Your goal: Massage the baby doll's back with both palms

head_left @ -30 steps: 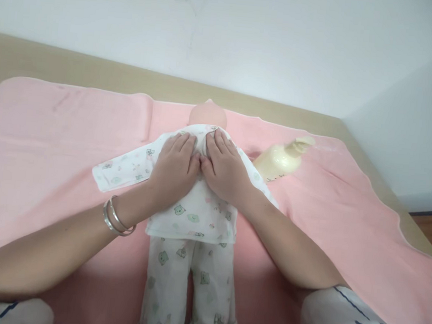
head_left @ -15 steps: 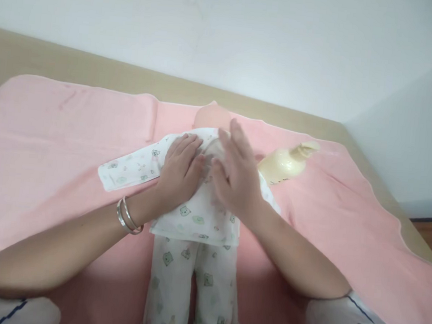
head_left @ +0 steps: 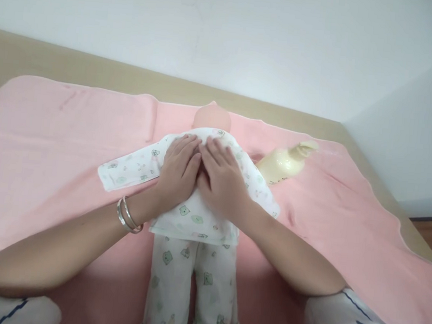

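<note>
A baby doll in a white printed top (head_left: 196, 216) and matching trousers (head_left: 170, 279) lies with its legs toward me. Of its bare pink head (head_left: 212, 116), only a smooth rounded part shows past the collar. Flat on the upper left of the top rests my left hand (head_left: 179, 174), fingers stretched out and bangles on the wrist. My right hand (head_left: 224, 180) lies flat beside it, its fingers extended and angled inward. The two hands almost meet at the middle of the doll's torso. Neither grips anything.
Under the doll a pink blanket (head_left: 70, 134) covers most of a wooden surface (head_left: 95, 68). A cream pump bottle (head_left: 286, 165) lies tilted beside the doll's right-hand sleeve. White walls (head_left: 249, 39) stand behind and to the right.
My right hand, raised and blurred before, has come down and left onto the doll's top. My left hand has stayed in place, and the doll has barely moved.
</note>
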Motion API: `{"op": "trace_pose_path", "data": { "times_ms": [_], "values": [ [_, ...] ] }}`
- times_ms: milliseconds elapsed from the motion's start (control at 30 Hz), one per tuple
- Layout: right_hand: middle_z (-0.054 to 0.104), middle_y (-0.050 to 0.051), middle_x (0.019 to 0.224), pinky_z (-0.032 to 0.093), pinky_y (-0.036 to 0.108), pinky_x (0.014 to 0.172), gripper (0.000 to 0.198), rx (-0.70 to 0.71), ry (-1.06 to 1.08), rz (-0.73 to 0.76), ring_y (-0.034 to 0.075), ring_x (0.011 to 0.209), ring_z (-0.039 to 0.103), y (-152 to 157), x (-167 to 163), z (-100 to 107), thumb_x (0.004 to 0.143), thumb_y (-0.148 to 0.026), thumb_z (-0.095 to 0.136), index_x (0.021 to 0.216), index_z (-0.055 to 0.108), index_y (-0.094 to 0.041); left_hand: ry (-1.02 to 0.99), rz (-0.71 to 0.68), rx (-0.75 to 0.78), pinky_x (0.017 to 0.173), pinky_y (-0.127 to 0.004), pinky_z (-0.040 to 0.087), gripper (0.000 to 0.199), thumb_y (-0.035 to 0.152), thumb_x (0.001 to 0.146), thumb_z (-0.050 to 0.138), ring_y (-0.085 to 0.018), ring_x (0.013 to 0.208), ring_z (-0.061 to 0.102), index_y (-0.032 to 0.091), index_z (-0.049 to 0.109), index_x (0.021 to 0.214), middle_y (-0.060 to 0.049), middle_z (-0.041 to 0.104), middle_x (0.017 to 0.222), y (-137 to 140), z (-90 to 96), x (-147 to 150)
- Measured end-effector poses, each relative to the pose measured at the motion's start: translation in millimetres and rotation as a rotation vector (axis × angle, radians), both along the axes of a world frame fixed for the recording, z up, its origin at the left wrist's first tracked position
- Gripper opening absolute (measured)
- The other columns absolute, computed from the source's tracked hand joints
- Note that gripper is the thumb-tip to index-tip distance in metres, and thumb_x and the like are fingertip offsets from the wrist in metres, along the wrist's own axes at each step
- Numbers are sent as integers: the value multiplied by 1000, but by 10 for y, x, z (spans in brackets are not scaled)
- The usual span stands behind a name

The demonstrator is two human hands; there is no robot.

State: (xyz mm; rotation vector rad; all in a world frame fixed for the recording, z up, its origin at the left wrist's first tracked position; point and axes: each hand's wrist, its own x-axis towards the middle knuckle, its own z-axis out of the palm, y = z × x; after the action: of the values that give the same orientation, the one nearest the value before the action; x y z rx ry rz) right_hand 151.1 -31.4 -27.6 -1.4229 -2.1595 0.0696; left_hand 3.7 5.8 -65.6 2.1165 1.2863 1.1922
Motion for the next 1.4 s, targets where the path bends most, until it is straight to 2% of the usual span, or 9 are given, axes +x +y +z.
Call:
{"op": "trace_pose_path", "data": {
  "times_ms": [100, 233, 467, 600, 700, 933, 1167, 1300, 1400],
  "values": [
    [50, 15, 155, 30, 53, 127, 52, -32, 5, 25, 28, 151, 38, 21, 5, 2, 95, -22, 38, 142, 55, -8, -13, 2, 5, 125, -53, 34, 43, 37, 103, 32, -26, 141, 48, 18, 61, 129, -10, 60, 143, 3, 6, 4],
    [46, 9, 159, 36, 51, 124, 57, 73, 133, 41, 21, 153, 35, 18, 61, 67, 94, -19, 37, 150, 46, -19, -22, -11, 14, 125, -54, 33, 45, 39, 103, 34, -28, 144, 45, 17, 60, 133, -13, 57, 146, 1, -4, 2],
    [52, 13, 155, 27, 54, 128, 51, -46, -11, 44, 27, 150, 41, 88, 32, -41, 94, -21, 40, 140, 58, -11, -20, 0, 20, 124, -52, 36, 41, 33, 102, 34, -26, 139, 50, 16, 61, 128, -12, 61, 142, 13, -3, 1],
    [50, 11, 157, 40, 49, 122, 53, 65, 92, 69, 23, 149, 42, 77, 108, 70, 94, -20, 39, 145, 51, -16, -31, -9, 15, 124, -53, 35, 41, 38, 103, 35, -27, 141, 48, 20, 61, 130, -11, 59, 144, 6, -12, -6],
    [45, 11, 160, 40, 50, 121, 55, 112, 133, 57, 22, 151, 38, 68, 121, 80, 94, -19, 38, 148, 47, -17, -37, 0, 11, 125, -53, 34, 43, 41, 103, 35, -27, 144, 45, 20, 60, 131, -11, 58, 146, 8, -23, -6],
    [52, 14, 154, 29, 52, 128, 50, -66, -40, 11, 28, 150, 40, 34, -23, -16, 95, -23, 41, 138, 60, -8, -17, 10, -5, 124, -51, 35, 43, 36, 102, 34, -25, 140, 49, 18, 61, 130, -11, 60, 144, 5, 11, 5],
    [57, 13, 150, 47, 48, 118, 47, 77, 108, 35, 25, 143, 51, -120, 174, 429, 96, -22, 41, 139, 59, -15, 5, -19, -64, 123, -58, 33, 43, 42, 101, 35, -31, 141, 47, 21, 61, 129, -11, 60, 143, 5, 135, 13],
    [54, 8, 153, 44, 54, 118, 44, 234, 183, -136, 29, 143, 50, -211, 438, 769, 98, -25, 42, 139, 58, -24, -18, -37, -145, 122, -58, 37, 49, 43, 99, 41, -32, 142, 46, 21, 51, 142, -10, 53, 151, -128, 376, 103],
    [55, 14, 151, 45, 48, 119, 44, 344, 326, -240, 28, 145, 48, -197, 685, 947, 96, -23, 46, 137, 61, -15, -56, -135, -224, 120, -58, 41, 54, 43, 98, 47, -33, 145, 44, 23, 45, 149, -8, 50, 155, -253, 523, 252]
  ]
}}
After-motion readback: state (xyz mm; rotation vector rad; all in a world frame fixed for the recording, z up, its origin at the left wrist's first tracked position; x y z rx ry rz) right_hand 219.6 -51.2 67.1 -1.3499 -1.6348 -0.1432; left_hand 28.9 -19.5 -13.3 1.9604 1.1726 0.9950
